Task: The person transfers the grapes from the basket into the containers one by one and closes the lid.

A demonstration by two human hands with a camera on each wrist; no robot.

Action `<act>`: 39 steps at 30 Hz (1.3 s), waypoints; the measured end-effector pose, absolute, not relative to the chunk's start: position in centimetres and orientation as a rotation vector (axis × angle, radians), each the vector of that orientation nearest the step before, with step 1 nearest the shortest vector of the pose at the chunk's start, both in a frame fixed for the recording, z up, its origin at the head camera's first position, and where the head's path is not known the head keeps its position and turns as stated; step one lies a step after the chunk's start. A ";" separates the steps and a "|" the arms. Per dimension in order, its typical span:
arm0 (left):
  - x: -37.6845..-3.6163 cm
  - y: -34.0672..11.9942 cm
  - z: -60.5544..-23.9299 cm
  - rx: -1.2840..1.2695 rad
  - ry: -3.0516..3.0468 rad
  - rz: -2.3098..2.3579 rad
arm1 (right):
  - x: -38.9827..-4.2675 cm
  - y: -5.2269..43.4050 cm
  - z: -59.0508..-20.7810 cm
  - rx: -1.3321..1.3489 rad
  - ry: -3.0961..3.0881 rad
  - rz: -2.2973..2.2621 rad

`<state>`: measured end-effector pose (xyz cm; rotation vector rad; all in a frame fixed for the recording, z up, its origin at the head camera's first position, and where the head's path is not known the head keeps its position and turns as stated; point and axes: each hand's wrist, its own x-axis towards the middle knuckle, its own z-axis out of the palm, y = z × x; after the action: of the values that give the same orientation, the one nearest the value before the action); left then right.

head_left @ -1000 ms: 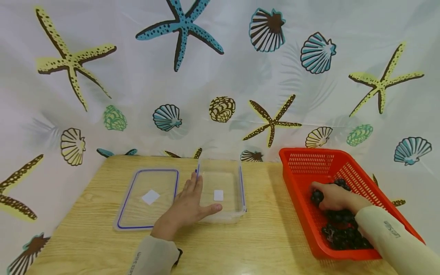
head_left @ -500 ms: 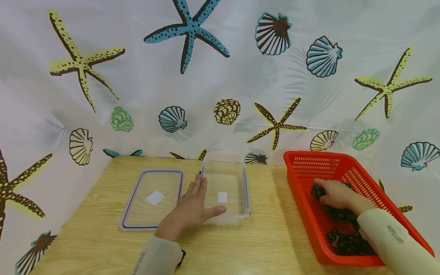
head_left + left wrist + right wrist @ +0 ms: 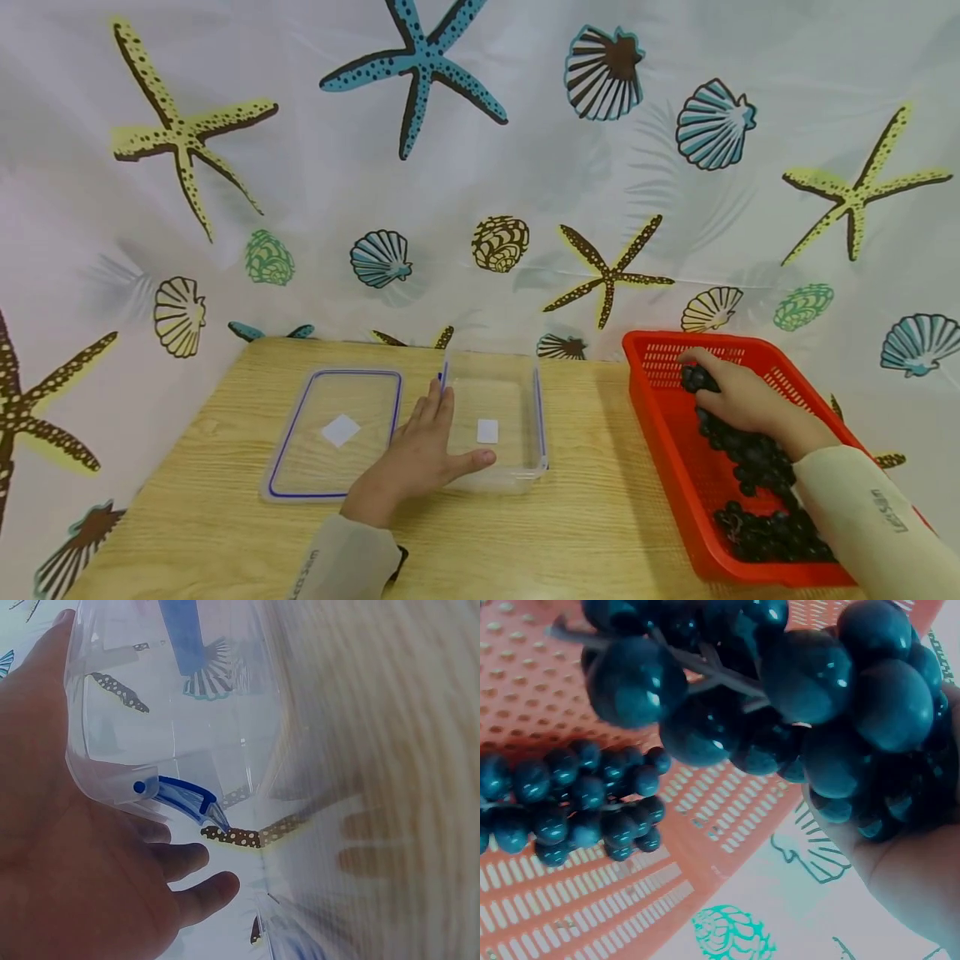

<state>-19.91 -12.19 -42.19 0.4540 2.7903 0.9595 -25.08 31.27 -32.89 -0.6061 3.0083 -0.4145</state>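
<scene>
My right hand grips a bunch of dark grapes over the red basket; the bunch hangs down below the hand toward the wrist. A second bunch of grapes lies on the basket floor, and the right wrist view shows these other grapes apart from the held ones. My left hand rests with straight fingers against the left side of a clear plastic container with its top uncovered. In the left wrist view a blue-edged clip hangs from the container wall beside the fingers.
A clear lid with a blue seal lies on the wooden table, left of the container. Behind the table hangs a white curtain printed with starfish and shells. The basket's raised slotted walls surround the grapes.
My right hand has risen and moved toward the back of the basket, lifting the bunch of grapes from the basket floor. The left hand stays at the container. The head view has shifted slightly.
</scene>
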 end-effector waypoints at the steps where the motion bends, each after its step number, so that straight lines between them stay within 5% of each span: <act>1: -19.9 -12.2 -42.2 0.453 2.789 0.957 | -25.1 31.1 -32.7 -0.619 3.017 -0.411; 39: -19.8 -12.6 -42.2 0.461 2.733 1.084 | -23.2 18.0 -27.3 -0.699 3.103 -0.808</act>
<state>-19.79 -12.61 -42.21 0.4609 2.7330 1.0841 -23.22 18.01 -27.34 -0.6986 3.1031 -0.8077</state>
